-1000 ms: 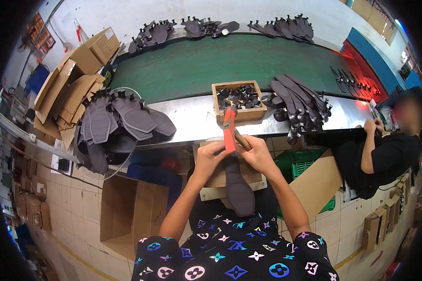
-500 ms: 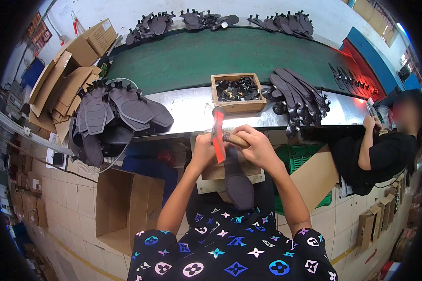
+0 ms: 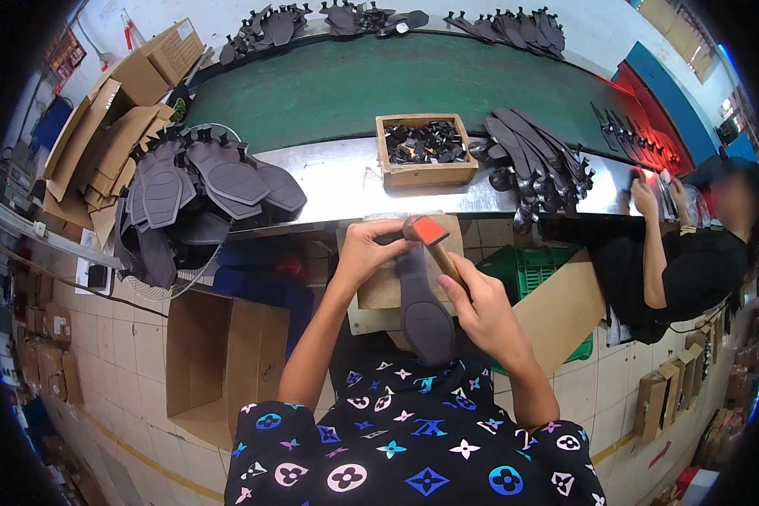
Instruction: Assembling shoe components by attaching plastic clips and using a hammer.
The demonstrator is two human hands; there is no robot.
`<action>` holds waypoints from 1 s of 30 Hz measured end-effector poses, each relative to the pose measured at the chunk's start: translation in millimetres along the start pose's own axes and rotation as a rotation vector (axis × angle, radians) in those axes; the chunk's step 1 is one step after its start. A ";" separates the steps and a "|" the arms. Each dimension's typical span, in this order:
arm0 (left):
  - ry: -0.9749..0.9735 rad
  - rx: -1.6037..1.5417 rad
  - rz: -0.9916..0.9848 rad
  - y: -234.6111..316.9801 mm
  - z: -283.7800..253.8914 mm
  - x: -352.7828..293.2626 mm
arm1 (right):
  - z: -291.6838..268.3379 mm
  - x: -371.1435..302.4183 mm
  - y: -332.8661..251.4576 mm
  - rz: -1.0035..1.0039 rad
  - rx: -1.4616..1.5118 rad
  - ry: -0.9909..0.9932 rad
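Note:
My right hand [image 3: 490, 314] is closed around the wooden handle of a hammer [image 3: 447, 260]. The hammer's red-orange and dark metal head is raised close to the fingertips of my left hand [image 3: 367, 255]. Those fingers pinch the narrow heel end of a dark grey shoe sole [image 3: 427, 325]; the hammer head partly hides that end. The sole lies with its wide toe part toward my body. Beneath it is a worn wooden block [image 3: 379, 291] on a pale base.
A wooden box [image 3: 430, 174] of small black pieces stands on the metal bench edge, before a green belt [image 3: 329, 101]. Soles pile up left [image 3: 160, 190] and right [image 3: 535, 156]. A cardboard box [image 3: 198, 363] sits lower left; a person in black [image 3: 691, 270] works at right.
The hammer has turned, its head shifting right and up, while my right hand has moved lower and right. My left hand has risen slightly at the heel end. The co-worker's hands have moved.

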State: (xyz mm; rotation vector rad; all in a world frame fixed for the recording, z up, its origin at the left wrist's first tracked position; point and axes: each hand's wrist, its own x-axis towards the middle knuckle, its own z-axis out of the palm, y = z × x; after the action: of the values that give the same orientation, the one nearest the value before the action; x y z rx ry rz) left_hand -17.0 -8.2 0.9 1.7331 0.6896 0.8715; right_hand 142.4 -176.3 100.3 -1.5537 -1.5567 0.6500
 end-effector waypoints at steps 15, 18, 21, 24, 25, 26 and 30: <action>-0.094 0.568 -0.009 -1.6 0.7 -15.5 | -7.3 -7.6 -16.9 -0.396 -0.165 0.199; -0.123 0.617 0.026 -1.8 -5.7 -17.1 | 1.5 -17.4 -12.8 -0.059 -0.026 0.142; -0.134 0.694 0.099 1.8 1.3 -13.1 | 23.0 -9.0 42.1 -0.069 -0.136 0.079; -0.070 0.739 0.156 -14.0 2.3 -19.9 | -0.2 -6.7 6.7 0.046 -0.076 0.061; -0.026 0.691 0.287 7.5 0.4 -22.1 | -7.4 -11.0 4.4 0.072 -0.095 0.072; -0.082 0.471 0.222 9.5 -0.4 -27.1 | -7.5 -8.4 8.7 0.098 -0.015 0.128; -0.301 -0.017 -0.013 77.6 3.6 -61.9 | -6.3 14.4 43.0 -0.174 -0.244 0.181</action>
State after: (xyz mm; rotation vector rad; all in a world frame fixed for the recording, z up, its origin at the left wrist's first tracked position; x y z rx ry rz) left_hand -46.3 -82.6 59.9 1.7941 0.4901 0.5881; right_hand 172.8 -159.0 70.7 -1.5816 -1.6557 0.2225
